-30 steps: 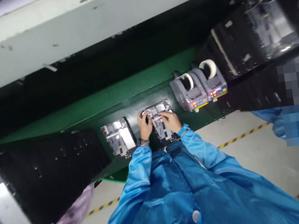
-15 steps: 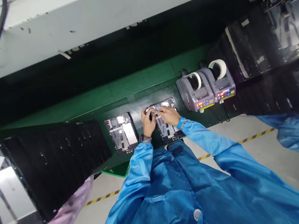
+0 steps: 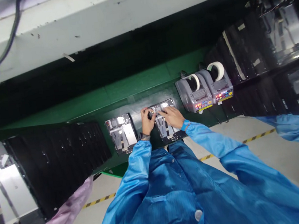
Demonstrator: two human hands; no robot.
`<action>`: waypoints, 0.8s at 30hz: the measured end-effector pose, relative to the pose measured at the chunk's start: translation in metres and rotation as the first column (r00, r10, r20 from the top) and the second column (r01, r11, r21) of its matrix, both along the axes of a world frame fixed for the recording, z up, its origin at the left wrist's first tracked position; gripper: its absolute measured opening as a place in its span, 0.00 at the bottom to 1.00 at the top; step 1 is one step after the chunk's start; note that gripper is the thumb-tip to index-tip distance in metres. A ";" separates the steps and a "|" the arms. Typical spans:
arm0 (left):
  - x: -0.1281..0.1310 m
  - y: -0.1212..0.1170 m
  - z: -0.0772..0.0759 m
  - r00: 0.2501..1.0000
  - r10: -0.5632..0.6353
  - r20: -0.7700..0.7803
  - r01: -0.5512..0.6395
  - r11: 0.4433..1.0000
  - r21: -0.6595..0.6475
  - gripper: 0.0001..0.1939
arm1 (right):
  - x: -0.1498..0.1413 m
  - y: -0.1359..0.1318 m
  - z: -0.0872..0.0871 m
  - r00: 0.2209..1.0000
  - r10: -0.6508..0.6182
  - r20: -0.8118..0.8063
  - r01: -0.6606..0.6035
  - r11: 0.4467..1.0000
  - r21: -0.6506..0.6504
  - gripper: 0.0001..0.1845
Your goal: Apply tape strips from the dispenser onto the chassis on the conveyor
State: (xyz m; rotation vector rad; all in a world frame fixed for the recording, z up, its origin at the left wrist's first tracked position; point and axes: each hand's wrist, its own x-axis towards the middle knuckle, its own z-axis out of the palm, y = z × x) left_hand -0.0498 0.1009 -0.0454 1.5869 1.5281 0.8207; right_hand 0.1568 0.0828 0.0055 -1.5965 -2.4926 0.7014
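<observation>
On the green table [image 3: 142, 100], an open device [image 3: 163, 126] lies under the fingers of the left hand [image 3: 147, 124] and the right hand [image 3: 174, 117].
Far left of the fingers stands a row of black panels [image 3: 61, 153]; to their right, two tape dispensers [image 3: 195, 97]; just left, a second device [image 3: 125, 135]. Left thumb and forefinger curve slightly apart at the upper left corner; right fingers reach onto the upper part. Whether either grips something, I cannot tell.

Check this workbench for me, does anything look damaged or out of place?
Two small things: the pale ledge across the top has dark, chipped-looking marks, and a thin white strip juts out at its lower edge like a loose scrap. Nothing looks clearly odd on the open device at the left hand and right hand.
</observation>
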 end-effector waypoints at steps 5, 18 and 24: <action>0.004 -0.007 0.005 0.999 0.034 0.026 -0.033 0.999 -0.019 0.22 | 0.026 -0.075 -0.019 0.710 -0.662 -0.241 0.676 0.736 -0.032 0.35; 0.047 -0.135 0.038 0.938 0.317 0.138 -0.246 0.893 -0.376 0.39 | 0.005 -0.146 -0.021 0.510 -0.766 -0.391 0.683 0.637 -0.358 0.36; -0.080 -0.127 0.068 0.874 0.484 -0.041 -0.473 0.827 -0.304 0.35 | -0.102 -0.135 0.000 0.620 -0.632 -0.466 0.375 0.760 -0.532 0.40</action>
